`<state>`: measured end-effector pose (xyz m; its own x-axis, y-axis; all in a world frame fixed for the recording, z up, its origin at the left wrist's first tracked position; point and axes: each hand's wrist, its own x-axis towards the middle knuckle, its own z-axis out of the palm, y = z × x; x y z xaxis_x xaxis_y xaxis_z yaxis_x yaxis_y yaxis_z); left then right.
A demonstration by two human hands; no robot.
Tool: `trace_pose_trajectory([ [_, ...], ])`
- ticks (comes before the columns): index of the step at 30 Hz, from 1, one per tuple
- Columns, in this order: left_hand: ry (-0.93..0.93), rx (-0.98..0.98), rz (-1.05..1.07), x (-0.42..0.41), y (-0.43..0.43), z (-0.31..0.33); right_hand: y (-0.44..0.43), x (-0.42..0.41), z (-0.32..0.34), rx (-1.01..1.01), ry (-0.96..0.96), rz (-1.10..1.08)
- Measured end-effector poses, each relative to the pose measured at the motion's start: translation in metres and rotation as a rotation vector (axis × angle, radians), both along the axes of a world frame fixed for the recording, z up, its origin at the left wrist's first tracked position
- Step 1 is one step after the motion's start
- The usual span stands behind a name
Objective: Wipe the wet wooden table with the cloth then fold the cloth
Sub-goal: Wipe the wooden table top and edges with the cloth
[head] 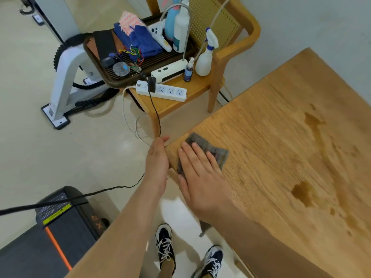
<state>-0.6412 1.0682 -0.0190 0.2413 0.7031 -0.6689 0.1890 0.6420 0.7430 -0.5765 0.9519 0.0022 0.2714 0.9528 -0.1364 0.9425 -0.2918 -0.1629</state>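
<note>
At the table (281, 137) corner both hands lie flat — right hand (200, 177) pressing the cloth (210, 149), left hand (157, 157) against the edge.

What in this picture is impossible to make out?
1. Head view: most of the grey woven cloth lies under the flat right hand; its folds are hidden.
2. The left hand turns its palm away at the edge of the light wooden table; grip unclear.
3. The table's right part is cut off by the frame, so the full spread of dark wet patches is unknown.

Bare forearms (128, 227); navy/blk sneakers (212, 259) w/ white laces (165, 250), white trim.
</note>
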Motion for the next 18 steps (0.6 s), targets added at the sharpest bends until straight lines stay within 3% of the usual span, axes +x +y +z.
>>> trace_pose_trajectory([
  [3,0.064,0.261,0.000,-0.006,-0.017,0.001,-0.041,0.001,-0.001,-0.036,-0.044,-0.133],
  [8,0.071,0.423,-0.016,-0.004,-0.025,0.001,-0.032,-0.021,-0.006,0.017,-0.005,-0.350],
  [12,0.105,0.367,0.006,-0.005,-0.019,0.010,0.015,-0.023,0.004,0.061,0.155,-0.181],
  [13,0.170,0.429,-0.008,-0.009,-0.017,0.013,0.016,-0.020,0.009,0.068,0.225,-0.144],
  [15,0.404,0.748,-0.101,-0.019,-0.022,0.019,0.007,-0.011,0.017,0.093,0.352,-0.125],
  [16,0.461,0.904,-0.180,-0.021,-0.030,0.023,-0.002,-0.007,0.018,0.119,0.384,-0.147],
  [18,0.483,1.008,-0.424,-0.018,-0.062,0.029,-0.025,0.000,0.015,0.188,0.362,-0.239],
])
